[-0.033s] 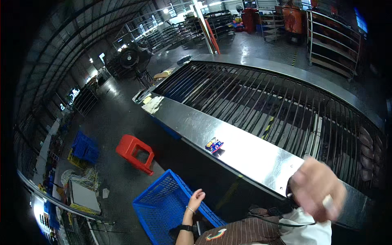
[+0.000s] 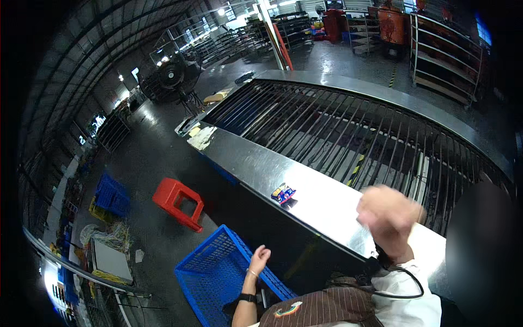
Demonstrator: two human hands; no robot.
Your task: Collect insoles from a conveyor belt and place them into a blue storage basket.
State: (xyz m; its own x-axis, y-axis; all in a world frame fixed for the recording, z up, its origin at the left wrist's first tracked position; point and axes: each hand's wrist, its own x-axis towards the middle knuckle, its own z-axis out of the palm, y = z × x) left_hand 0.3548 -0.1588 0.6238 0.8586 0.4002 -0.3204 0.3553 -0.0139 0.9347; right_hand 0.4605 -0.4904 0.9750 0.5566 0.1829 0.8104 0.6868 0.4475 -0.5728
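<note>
My right hand (image 2: 389, 215) is over the near steel edge of a long roller conveyor (image 2: 321, 169), smeared by motion, so its fingers and anything in them cannot be made out. My left hand (image 2: 259, 258), with a bracelet and a dark watch at the wrist, hangs by the rim of a blue mesh crate (image 2: 199, 253). Its fingers are loosely bent and nothing shows in them. A small colourful packet (image 2: 283, 193) lies on the steel edge, left of my right hand. At the right, a large dark blurred shape (image 2: 479, 245) covers the conveyor's near end.
A red plastic stool (image 2: 178, 200) stands on the floor left of the conveyor. Farther left are stacked blue crates (image 2: 111, 193) and a pale panel (image 2: 110, 260). A big fan (image 2: 171, 75) stands beyond the conveyor's far end. Across the aisle is a shelf rack (image 2: 444, 60).
My right hand has moved left and up along the steel edge. A dark blurred shape has come in at the right, hiding the dark brown pieces on the rollers. My left hand has barely moved.
</note>
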